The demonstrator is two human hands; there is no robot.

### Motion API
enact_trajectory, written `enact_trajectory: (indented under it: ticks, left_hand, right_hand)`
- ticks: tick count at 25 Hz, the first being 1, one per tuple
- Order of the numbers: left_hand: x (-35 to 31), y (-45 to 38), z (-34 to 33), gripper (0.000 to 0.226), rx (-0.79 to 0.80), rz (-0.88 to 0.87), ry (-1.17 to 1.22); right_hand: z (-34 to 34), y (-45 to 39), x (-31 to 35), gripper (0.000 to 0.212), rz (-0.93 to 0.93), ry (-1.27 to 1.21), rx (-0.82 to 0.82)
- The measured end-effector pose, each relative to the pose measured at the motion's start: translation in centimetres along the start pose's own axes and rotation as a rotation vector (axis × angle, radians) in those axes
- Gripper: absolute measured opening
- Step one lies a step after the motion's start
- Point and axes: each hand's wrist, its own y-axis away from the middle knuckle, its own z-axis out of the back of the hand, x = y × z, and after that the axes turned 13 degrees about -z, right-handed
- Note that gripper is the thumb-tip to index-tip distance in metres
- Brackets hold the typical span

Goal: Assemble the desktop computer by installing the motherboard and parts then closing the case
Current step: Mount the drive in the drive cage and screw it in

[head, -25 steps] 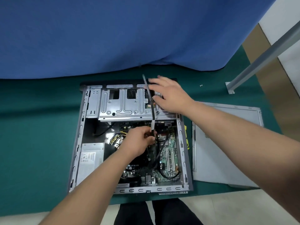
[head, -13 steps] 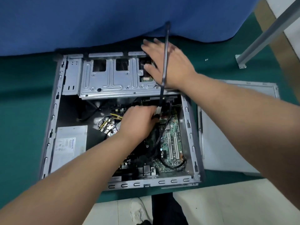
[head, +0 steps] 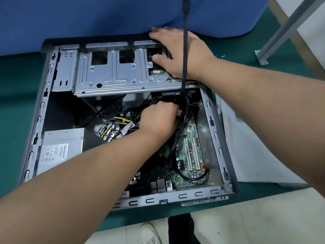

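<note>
The open grey computer case lies on its side on the green table. Inside it sit the green motherboard and a silver power supply. A metal drive cage spans the case's far end. My left hand reaches into the case below the cage and grips the lower end of a flat black cable, which stands straight up past my right hand. My right hand rests on the cage's far right corner, fingers spread over the case edge and thumb at an opening.
The case's grey side panel lies flat to the right. A blue cloth hangs behind the case. A grey metal post with a foot stands at the far right. Small screws lie near it. The table's front edge is close below the case.
The view has come closer to the case. My left hand went deeper under the drive cage with the cable's end, and the cable now stands taller. My right hand stayed on the cage corner.
</note>
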Motion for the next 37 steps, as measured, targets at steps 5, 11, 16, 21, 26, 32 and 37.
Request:
enact_trajectory:
  ticks: [5,11,16,21,26,32,37]
  left_hand:
    - [-0.2,-0.3,0.1,0.038,-0.004,-0.107,-0.116]
    - [-0.5,-0.6,0.5,0.038,0.038,-0.085,-0.110]
    - [-0.8,-0.6,0.8,0.041,0.075,-0.032,-0.073]
    - [-0.8,-0.3,0.9,0.014,0.089,-0.057,-0.064]
    - [-0.5,0.0,0.5,0.020,0.050,-0.051,-0.014]
    - [-0.3,-0.2,0.2,0.008,0.069,-0.017,-0.043]
    - [-0.2,-0.2,0.1,0.008,0.056,0.004,-0.068]
  right_hand:
    - [0.0,0.0,0.0,0.068,-0.002,-0.008,0.001]
    - [0.2,-0.1,0.2,0.068,0.003,-0.014,0.001]
    - [0.3,-0.1,0.2,0.069,0.001,-0.009,0.019]
    - [0.3,-0.1,0.2,0.069,0.001,-0.017,0.020]
    - [0.3,-0.2,0.2,0.070,-0.003,-0.010,0.034]
    - [0.0,0.0,0.1,0.070,-0.006,-0.005,0.007]
    - [0.1,0.0,0.2,0.069,-0.005,-0.003,0.004]
